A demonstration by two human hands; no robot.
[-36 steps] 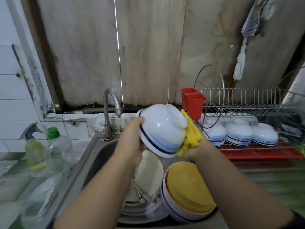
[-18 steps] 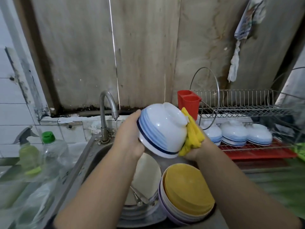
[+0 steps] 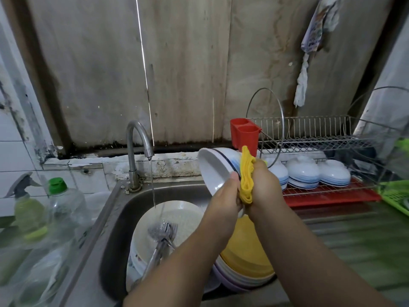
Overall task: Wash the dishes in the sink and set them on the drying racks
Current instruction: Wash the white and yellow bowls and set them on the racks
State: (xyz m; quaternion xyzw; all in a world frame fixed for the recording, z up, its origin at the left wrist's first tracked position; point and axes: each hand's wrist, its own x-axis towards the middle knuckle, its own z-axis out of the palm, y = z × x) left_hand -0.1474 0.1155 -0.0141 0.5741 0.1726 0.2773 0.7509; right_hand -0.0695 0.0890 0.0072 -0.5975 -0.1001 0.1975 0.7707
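Two hands meet over the sink [image 3: 115,220]: the left hand [image 3: 223,203] has its grip on the near rim of a white bowl [image 3: 215,168], tilted on edge, while the right hand [image 3: 263,187] presses a yellow cloth [image 3: 245,173] against its outside. Below lie forks [image 3: 162,234] on a plate [image 3: 190,216] under the running tap [image 3: 138,140]; stacked plates [image 3: 245,262] sit near. Three upturned bowls [image 3: 303,171] fill the rack [image 3: 321,138] to the right.
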